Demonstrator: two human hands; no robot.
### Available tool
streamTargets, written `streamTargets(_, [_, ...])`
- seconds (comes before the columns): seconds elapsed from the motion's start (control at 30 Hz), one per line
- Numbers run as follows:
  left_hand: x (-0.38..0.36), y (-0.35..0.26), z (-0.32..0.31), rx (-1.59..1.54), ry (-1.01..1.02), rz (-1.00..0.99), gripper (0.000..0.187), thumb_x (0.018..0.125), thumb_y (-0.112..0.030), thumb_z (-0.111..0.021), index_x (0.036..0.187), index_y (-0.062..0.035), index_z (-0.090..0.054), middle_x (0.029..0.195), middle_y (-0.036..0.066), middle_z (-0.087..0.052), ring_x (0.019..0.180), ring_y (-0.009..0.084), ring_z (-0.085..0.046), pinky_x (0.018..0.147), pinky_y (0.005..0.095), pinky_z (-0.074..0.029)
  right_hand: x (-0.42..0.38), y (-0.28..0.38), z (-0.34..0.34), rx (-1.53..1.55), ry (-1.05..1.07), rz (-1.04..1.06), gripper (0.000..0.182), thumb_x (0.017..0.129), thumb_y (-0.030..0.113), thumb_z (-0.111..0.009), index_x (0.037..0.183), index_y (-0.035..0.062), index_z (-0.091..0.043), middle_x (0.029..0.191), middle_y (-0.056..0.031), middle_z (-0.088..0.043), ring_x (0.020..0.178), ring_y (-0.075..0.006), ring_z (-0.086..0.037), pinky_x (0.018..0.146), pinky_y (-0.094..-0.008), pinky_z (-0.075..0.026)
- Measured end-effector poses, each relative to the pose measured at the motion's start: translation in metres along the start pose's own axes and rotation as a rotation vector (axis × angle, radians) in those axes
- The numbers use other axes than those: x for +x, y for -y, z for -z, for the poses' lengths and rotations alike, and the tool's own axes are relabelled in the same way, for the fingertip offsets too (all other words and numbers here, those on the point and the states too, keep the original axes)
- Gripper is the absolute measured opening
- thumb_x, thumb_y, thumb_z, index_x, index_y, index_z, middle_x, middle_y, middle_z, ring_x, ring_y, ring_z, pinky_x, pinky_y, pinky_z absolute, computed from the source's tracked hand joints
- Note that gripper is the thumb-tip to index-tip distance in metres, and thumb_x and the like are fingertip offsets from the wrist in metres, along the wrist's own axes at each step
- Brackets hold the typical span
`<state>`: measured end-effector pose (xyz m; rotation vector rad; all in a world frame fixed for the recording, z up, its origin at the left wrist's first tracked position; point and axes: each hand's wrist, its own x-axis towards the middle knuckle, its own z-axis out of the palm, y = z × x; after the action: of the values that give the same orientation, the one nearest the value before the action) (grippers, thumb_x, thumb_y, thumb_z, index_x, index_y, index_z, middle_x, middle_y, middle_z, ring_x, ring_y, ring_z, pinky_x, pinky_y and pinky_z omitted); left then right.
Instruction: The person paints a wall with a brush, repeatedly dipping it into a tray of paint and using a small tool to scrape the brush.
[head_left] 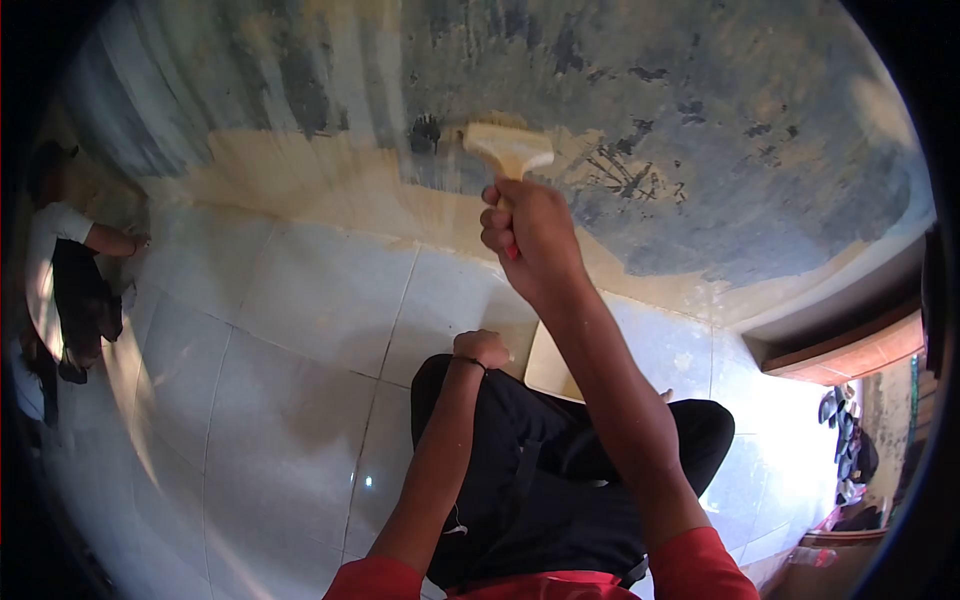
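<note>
My right hand (535, 235) is closed around the handle of a wide, flat paintbrush (510, 148). Its pale head is up against the wall (700, 120), where patchy grey-blue paint meets a cream band along the bottom. My left hand (483, 348) is curled into a loose fist beside my bent knee, a dark band at its wrist; no object shows in it. Between my legs and the wall lies a cream, flat-looking container or tray (550, 362), partly hidden behind my right forearm.
Pale tiles (290, 400) cover the floor. At far left, another person in a white top (65, 225) reaches toward the wall. To the right are a brown-edged ledge (850, 350), a pile of what looks like footwear (848, 435) and a clear plastic bottle (812, 556).
</note>
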<state>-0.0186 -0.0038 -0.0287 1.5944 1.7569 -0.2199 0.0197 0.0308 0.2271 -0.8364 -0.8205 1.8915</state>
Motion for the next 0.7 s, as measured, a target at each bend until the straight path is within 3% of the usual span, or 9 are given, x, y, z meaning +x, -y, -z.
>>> streamTargets(0.17, [-0.013, -0.002, 0.004, 0.041, -0.022, -0.001, 0.038, 0.08, -0.028, -0.048, 0.108, -0.0099, -0.065, 0.115, 0.013, -0.062, 0.107, 0.0292, -0.06, 0.088, 0.0393, -0.048, -0.041, 0.072, -0.038, -0.141, 0.034, 0.242, 0.013, 0.088, 0.011, -0.048, 0.081, 0.0003, -0.048, 0.056, -0.0008, -0.04, 0.041, -0.0063, -0.031, 0.035, -0.0195, -0.022])
streamTargets(0.23, [-0.016, 0.001, 0.002, 0.015, -0.042, -0.013, 0.047, 0.081, -0.039, -0.046, 0.108, -0.0054, -0.064, 0.113, 0.018, -0.062, 0.106, 0.0334, -0.059, 0.091, 0.0419, -0.046, -0.056, 0.105, -0.045, -0.224, 0.074, 0.354, 0.017, 0.091, 0.016, -0.049, 0.088, -0.0007, -0.05, 0.058, -0.0014, -0.041, 0.042, -0.0053, -0.032, 0.034, -0.0188, -0.023])
streamTargets(0.33, [-0.02, 0.0, 0.002, 0.001, -0.055, -0.006, 0.048, 0.081, -0.041, -0.047, 0.107, -0.0052, -0.064, 0.113, 0.018, -0.062, 0.105, 0.0338, -0.059, 0.091, 0.042, -0.046, -0.066, 0.151, -0.049, -0.31, 0.12, 0.563, 0.024, 0.095, 0.023, -0.047, 0.1, -0.0007, -0.051, 0.066, -0.0043, -0.047, 0.043, -0.0047, -0.033, 0.033, -0.0188, -0.024])
streamTargets(0.4, [-0.022, -0.002, 0.003, 0.015, -0.056, 0.001, 0.045, 0.081, -0.038, -0.048, 0.108, -0.0061, -0.064, 0.113, 0.017, -0.062, 0.106, 0.0329, -0.059, 0.091, 0.0413, -0.046, -0.071, 0.181, -0.049, -0.353, 0.098, 0.623, 0.028, 0.097, 0.026, -0.042, 0.095, -0.001, -0.049, 0.062, -0.0026, -0.044, 0.041, -0.0053, -0.032, 0.034, -0.0183, -0.025])
streamTargets(0.43, [-0.021, -0.002, 0.002, 0.024, -0.055, 0.012, 0.043, 0.081, -0.036, -0.049, 0.109, -0.0071, -0.064, 0.114, 0.016, -0.062, 0.107, 0.0319, -0.059, 0.09, 0.0406, -0.047, -0.07, 0.194, -0.046, -0.398, 0.079, 0.675, 0.034, 0.099, 0.03, -0.036, 0.091, -0.0013, -0.048, 0.057, -0.0009, -0.041, 0.04, -0.0059, -0.03, 0.034, -0.0179, -0.025])
streamTargets(0.57, [-0.016, 0.0, -0.001, 0.006, -0.054, 0.001, 0.049, 0.08, -0.044, -0.049, 0.105, -0.0062, -0.066, 0.112, 0.019, -0.062, 0.105, 0.0345, -0.059, 0.091, 0.0418, -0.046, -0.035, 0.235, -0.012, -0.406, 0.093, 0.767, 0.038, 0.099, 0.033, -0.038, 0.091, -0.0018, -0.05, 0.056, 0.0007, -0.04, 0.041, -0.0061, -0.032, 0.036, -0.0173, -0.026])
streamTargets(0.7, [-0.014, 0.0, 0.0, 0.017, -0.051, 0.026, 0.046, 0.079, -0.042, -0.05, 0.105, -0.007, -0.066, 0.11, 0.019, -0.063, 0.104, 0.0338, -0.06, 0.09, 0.0414, -0.047, -0.008, 0.238, 0.041, -0.382, 0.082, 0.79, 0.036, 0.098, 0.034, -0.042, 0.093, -0.0007, -0.05, 0.066, -0.0023, -0.044, 0.043, -0.0074, -0.038, 0.035, -0.0193, -0.031])
